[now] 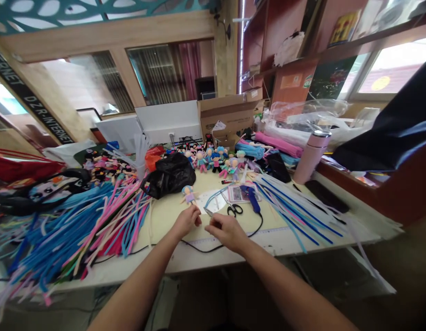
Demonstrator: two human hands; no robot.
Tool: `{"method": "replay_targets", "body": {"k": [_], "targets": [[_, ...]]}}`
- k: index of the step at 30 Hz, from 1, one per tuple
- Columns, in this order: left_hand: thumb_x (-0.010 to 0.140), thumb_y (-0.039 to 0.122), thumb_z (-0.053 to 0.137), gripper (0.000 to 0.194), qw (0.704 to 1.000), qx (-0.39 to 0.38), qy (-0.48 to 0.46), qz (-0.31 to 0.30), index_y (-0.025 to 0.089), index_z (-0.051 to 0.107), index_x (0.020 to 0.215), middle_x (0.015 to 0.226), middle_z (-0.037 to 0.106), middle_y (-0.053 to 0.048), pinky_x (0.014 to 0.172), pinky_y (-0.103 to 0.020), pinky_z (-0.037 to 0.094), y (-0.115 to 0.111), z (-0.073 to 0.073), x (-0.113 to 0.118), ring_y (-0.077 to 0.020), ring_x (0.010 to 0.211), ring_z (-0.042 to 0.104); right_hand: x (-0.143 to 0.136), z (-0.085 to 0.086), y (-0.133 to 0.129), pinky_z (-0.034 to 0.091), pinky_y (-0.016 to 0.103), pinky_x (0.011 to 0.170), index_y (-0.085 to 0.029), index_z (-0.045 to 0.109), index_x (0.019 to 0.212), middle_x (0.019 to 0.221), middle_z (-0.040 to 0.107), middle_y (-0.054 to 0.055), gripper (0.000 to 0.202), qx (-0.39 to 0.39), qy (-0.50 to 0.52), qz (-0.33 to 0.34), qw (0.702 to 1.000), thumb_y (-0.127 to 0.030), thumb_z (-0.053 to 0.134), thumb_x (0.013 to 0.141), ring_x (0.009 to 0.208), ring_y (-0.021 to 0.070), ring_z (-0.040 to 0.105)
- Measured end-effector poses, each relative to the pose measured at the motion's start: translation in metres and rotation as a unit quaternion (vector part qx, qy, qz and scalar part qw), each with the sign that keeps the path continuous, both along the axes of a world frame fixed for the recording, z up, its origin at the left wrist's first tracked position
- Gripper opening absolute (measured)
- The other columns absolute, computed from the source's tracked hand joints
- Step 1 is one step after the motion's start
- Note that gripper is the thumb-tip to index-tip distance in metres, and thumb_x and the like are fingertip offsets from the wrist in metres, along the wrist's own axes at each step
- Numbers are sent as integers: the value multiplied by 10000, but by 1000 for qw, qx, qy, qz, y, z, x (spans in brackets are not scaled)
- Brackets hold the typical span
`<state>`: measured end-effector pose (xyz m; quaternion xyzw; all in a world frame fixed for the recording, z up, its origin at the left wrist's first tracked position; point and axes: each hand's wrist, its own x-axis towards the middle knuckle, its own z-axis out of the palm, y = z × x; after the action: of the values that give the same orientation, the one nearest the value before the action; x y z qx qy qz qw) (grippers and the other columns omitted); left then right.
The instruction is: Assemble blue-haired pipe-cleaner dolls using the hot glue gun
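Observation:
A small pipe-cleaner doll (189, 195) with blue hair and a lilac outfit stands up from my left hand (189, 220), whose fingers are closed around its lower end. Close beside it, my right hand (228, 231) has its fingers pinched together. A small greyish tip (207, 211) shows at those fingers, too small to name. Black-handled scissors (235, 209) lie just beyond my right hand, partly on white paper. To their right rests a blue glue gun (251, 197), its cord looping back under my hands.
Bundles of coloured pipe cleaners (92, 220) cover the table's left, with more strips (295, 209) at right. Behind are a black plastic bag (173, 172), several finished dolls (216, 162) and a cardboard box (230, 115). A pink thermos (311, 156) and a dark phone (326, 195) sit at right.

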<state>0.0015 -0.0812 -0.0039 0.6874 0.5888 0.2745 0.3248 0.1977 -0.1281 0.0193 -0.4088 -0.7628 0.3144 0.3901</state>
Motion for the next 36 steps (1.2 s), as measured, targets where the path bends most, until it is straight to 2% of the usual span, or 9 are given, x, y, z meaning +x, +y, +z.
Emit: {"method": "replay_targets", "body": {"k": [6,9,12,13,18,22,25,31,36], "targets": [[775,362,517,198,997,9,68,28,216,550,645,571,630,11,590,-264,426,5,-1,-7,-160,559,585,-26,15,60,332,211,555,-193,571,663,582,547,-46,160,-18,8,-6,1000,-271,591,801,561,98,463],[792,313,499,177,997,8,80,0,210,622,718,658,661,-13,653,-277,445,2,-2,-8,-175,657,608,-36,10,94,381,220,590,-189,612,814,688,617,-20,83,-44,40,-8,998,-225,539,800,609,111,534],[759,150,441,302,995,56,63,-57,221,662,953,995,685,-45,829,-278,438,-3,-3,-7,-174,913,611,-44,-3,118,403,236,610,-177,624,937,779,648,10,214,-60,52,-27,996,-184,468,792,628,120,566],[750,124,411,317,995,52,63,-64,215,664,916,983,681,-46,835,-274,433,-4,-3,-8,-172,914,606,-46,-9,123,401,240,610,-174,628,907,775,647,16,231,-63,48,-33,996,-162,433,783,630,124,567],[768,149,379,255,993,-27,106,-52,215,622,726,726,639,-10,693,-268,418,1,-1,-32,-165,706,568,-47,-33,123,346,260,596,-198,584,712,638,584,6,219,-45,-61,-81,994,-146,376,752,627,154,521],[863,226,373,293,990,26,119,75,226,624,1013,769,644,1,707,-279,411,34,0,-67,-169,727,580,-47,-43,119,328,265,590,-211,601,868,629,561,-11,219,-59,-110,-84,989,-215,391,805,607,163,505],[853,308,478,276,978,50,187,83,187,613,1061,891,641,-48,731,-292,407,64,-3,-86,-194,822,590,-47,-43,120,315,261,572,-212,592,919,579,502,-31,212,-76,-114,-83,987,-251,410,817,566,162,478],[834,430,493,284,973,36,224,39,189,641,817,859,597,-54,741,-300,406,93,-19,-92,-200,814,589,-49,-34,119,321,253,616,-224,571,871,668,543,-8,208,-67,-97,-70,991,-215,365,838,645,164,500],[756,471,536,297,979,30,188,72,186,608,717,753,606,-36,645,-292,377,100,-22,-89,-193,711,557,-51,-30,120,256,265,592,-222,554,880,679,535,5,202,-73,-108,-88,988,-221,352,867,651,174,459]]}}
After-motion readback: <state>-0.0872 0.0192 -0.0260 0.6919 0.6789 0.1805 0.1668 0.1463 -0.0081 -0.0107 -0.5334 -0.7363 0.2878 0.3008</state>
